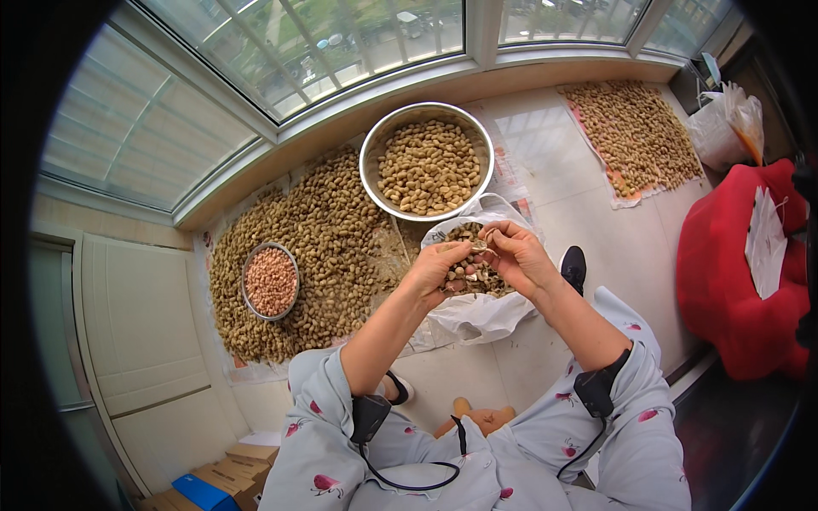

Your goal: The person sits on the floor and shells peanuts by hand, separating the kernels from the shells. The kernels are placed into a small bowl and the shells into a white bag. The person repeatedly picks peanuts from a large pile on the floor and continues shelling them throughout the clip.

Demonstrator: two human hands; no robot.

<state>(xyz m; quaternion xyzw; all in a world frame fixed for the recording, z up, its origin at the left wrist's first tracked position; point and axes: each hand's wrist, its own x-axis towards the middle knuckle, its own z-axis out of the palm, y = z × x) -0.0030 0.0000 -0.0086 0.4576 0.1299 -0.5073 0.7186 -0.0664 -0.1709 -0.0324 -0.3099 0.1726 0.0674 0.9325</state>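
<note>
Both hands meet over a white plastic bag (476,326) that stands open on the floor, filled with broken peanut shells (492,284). Between thumb and fingers, my left hand (439,263) pinches a split peanut shell (478,246) with its pale inside showing. My right hand (521,252) has its thumb and forefinger closed on a small piece of the peanut, touching the left fingertips; whether that is shell or kernel I cannot tell. Just beyond the bag sits a large steel basin (372,191) of unshelled peanuts (431,169).
A wide heap of unshelled peanuts (319,211) covers paper on the left, bearing a metal bowl (296,300) of pink kernels (271,281). More peanuts (632,137) lie spread at far right. A red-covered seat (716,274) stands right; cardboard boxes (236,469) lie lower left.
</note>
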